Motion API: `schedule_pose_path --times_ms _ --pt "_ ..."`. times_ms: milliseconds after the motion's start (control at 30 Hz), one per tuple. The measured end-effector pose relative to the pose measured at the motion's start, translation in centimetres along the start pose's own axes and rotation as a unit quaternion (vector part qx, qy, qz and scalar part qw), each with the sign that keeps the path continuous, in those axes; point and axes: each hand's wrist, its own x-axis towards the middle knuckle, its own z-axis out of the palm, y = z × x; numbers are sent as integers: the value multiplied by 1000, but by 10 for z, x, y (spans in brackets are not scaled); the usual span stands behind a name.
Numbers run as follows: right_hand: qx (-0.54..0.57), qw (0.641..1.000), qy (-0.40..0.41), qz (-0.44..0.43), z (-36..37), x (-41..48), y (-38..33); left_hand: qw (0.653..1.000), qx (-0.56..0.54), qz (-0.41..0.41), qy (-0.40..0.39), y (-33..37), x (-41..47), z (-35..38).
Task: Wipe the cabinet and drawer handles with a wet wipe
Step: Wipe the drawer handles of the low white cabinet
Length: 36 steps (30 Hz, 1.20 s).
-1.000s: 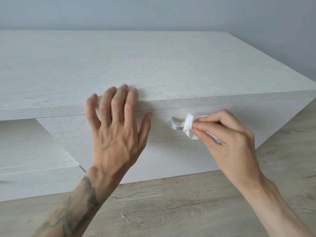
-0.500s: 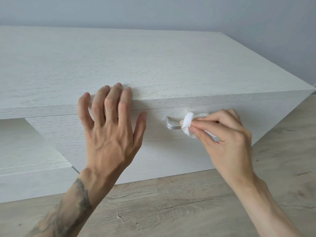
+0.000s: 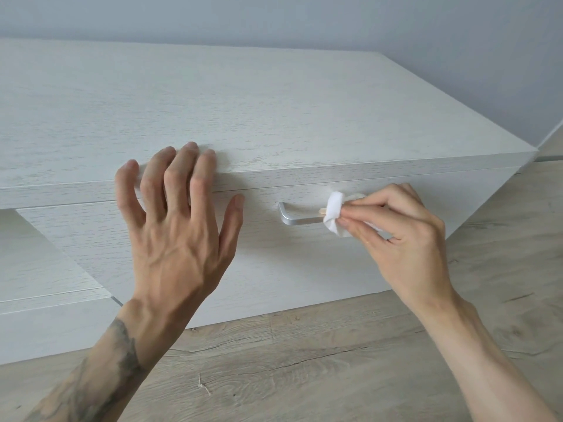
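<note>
A low white wood-grain cabinet (image 3: 274,111) fills the upper half of the view. Its drawer front (image 3: 274,263) carries a silver metal handle (image 3: 294,217). My right hand (image 3: 399,239) pinches a white wet wipe (image 3: 332,212) wrapped around the handle's bar, right of its middle. The handle's right end is hidden behind the wipe and my fingers. My left hand (image 3: 179,236) is spread flat, fingertips on the cabinet's top front edge, palm against the drawer front, left of the handle.
A light wood plank floor (image 3: 304,367) runs under and right of the cabinet. To the left is a recessed lower section of the cabinet (image 3: 39,269). A grey wall (image 3: 304,19) stands behind.
The wipe in my right hand has slid rightward along the handle, baring more of the bar's left part. My left hand stays pressed on the cabinet. The camera view has shifted slightly.
</note>
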Motion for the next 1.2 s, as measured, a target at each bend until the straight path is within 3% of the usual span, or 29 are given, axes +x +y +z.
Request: schedule_pose_path --times_ms 233,367,667,833,1200 --pt "13 994 92 61 17 -18 -15 1000 -2 -6 2 1 0 1" --pt "-22 994 99 39 19 -18 -25 1000 -3 -3 4 1 0 1" --pt "2 984 147 100 27 -21 -43 1000 0 -12 -6 3 1 -3" --pt "0 993 111 49 44 -10 -59 1000 -1 -13 -10 2 2 -3" --pt "-17 995 94 21 42 -4 -60 1000 5 -9 -10 2 2 -4"
